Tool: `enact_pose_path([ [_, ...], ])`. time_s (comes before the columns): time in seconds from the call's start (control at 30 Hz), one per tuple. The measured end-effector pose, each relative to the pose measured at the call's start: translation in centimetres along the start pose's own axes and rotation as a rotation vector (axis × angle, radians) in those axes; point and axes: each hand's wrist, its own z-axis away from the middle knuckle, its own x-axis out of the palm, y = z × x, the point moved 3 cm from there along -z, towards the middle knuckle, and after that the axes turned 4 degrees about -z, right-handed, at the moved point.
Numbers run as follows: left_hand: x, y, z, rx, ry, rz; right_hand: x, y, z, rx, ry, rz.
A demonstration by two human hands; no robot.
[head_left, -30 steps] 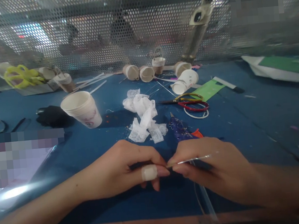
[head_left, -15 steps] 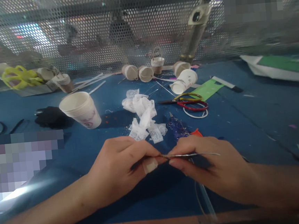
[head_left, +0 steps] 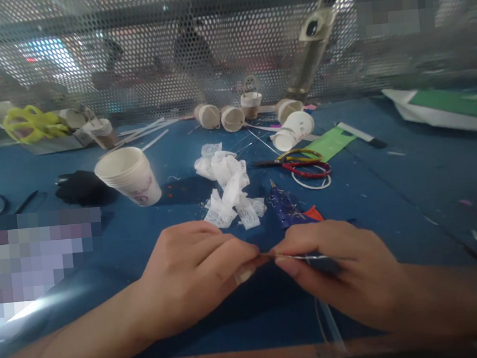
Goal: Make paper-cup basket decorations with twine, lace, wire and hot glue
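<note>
A thin wire (head_left: 308,257) runs between my hands above the near part of the table. It is silvery to the right and brown in the short stretch between my fingertips. My left hand (head_left: 196,272) pinches the brown end between thumb and forefinger; a pale bandage wraps a fingertip. With thumb and forefinger closed, my right hand (head_left: 346,264) grips the wire a little further along. The silvery part crosses under that palm, where its tip is hard to see. Just beyond my right hand lies a blue glue gun (head_left: 285,205) with an orange trigger.
Crumpled white tissue-like strips (head_left: 228,185) lie ahead of my hands. Stacked paper cups (head_left: 130,177) stand left. Red-and-yellow-handled scissors (head_left: 304,162) and a green sheet (head_left: 332,142) are to the right. Small wrapped cups (head_left: 233,118) line the back, before a perforated metal screen (head_left: 148,58).
Both hands have sunk slightly and moved a touch apart, with more brown wire showing between them. My left fingers have rolled, hiding more of the bandage. The wire now tilts down to the right.
</note>
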Motion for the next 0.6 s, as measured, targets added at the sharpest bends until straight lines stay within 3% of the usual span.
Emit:
enact_pose_path([
  [0.07,0.1,-0.3,-0.1,-0.086,-0.053,0.100,0.0,0.0,0.3,-0.019,-0.003,0.020],
  [0.17,0.3,-0.7,-0.1,-0.176,-0.229,0.262,0.0,0.2,0.4,-0.052,-0.016,0.042],
  [0.43,0.1,-1.1,-0.4,-0.209,-0.486,0.642,-0.1,-0.5,0.4,-0.185,-0.071,0.031],
  [0.6,0.2,-1.0,-0.5,-0.219,-0.471,0.739,-0.2,-0.4,0.3,-0.165,-0.106,0.027],
])
